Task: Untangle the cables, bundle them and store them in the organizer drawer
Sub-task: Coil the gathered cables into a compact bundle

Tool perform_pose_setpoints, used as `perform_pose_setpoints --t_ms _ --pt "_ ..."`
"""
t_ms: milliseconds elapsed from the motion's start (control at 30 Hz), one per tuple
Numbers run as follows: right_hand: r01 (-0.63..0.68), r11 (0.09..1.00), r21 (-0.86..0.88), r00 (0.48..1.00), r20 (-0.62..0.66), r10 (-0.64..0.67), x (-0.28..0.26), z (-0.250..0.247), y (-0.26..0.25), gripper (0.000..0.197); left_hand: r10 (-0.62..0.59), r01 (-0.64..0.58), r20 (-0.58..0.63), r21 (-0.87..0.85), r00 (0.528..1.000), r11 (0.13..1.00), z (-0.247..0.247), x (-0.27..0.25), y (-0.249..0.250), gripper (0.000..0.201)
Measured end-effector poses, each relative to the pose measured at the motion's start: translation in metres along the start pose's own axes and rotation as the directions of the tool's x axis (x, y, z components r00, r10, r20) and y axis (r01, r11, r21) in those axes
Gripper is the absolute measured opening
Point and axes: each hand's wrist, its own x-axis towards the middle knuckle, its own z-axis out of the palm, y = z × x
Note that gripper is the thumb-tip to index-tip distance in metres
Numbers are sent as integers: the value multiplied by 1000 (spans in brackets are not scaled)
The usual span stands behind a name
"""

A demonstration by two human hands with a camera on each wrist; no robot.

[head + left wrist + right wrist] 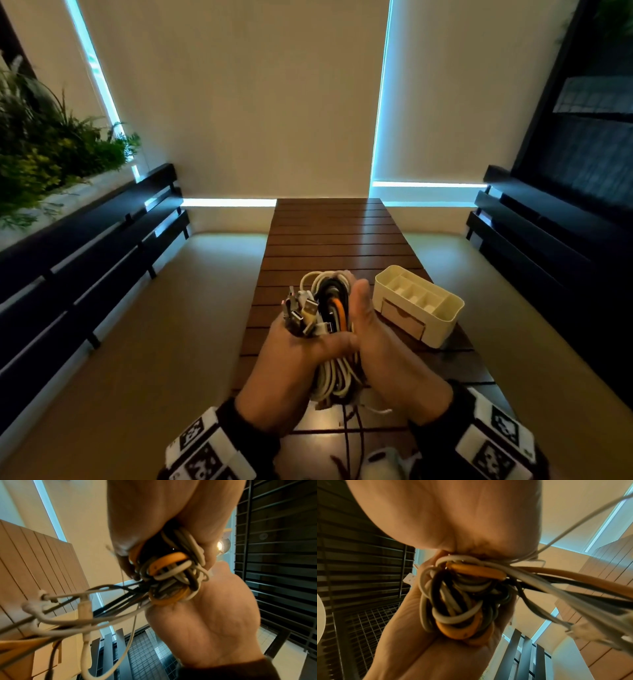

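A coiled bundle of white, black and orange cables (330, 303) is held up over the near end of the wooden slatted table (335, 236). My left hand (294, 342) grips its left side, where several USB plugs (303, 315) stick out. My right hand (370, 325) wraps the right side, thumb up. The wrist views show the coils (171, 572) (462, 599) squeezed between both palms. Loose ends (84, 604) trail down toward the table. The cream organizer (442, 318) stands to the right of my hands, and its small front drawer (404, 318) looks pushed in.
Thin dark cable ends (349, 431) and a white rounded object (380, 459) lie on the table near me. Dark slatted benches run along the left (89, 260) and right (534, 240). Plants (44, 147) fill the far left.
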Motion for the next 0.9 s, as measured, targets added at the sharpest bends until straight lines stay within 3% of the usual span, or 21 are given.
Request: perform_pose_setpoints --t_ms 200,367,533,700,900 --pt "-8 1000 1 1000 -19 8 9 -3 4 103 51 -49 -20 102 999 994 -3 11 4 38" --pt "49 999 20 999 -22 -48 15 -7 -4 85 25 -26 -19 -18 1000 999 -2 22 3 40" --pt "103 995 -17 994 -22 -104 19 -9 -10 46 -19 7 -70 -167 997 986 -7 37 1 37" --pt "152 985 81 987 34 -155 26 -7 7 74 -68 49 -59 -279 996 959 -15 40 1 44" --pt "123 990 70 980 146 -132 27 -24 18 87 -165 133 -55 -376 985 917 -14 38 -5 37"
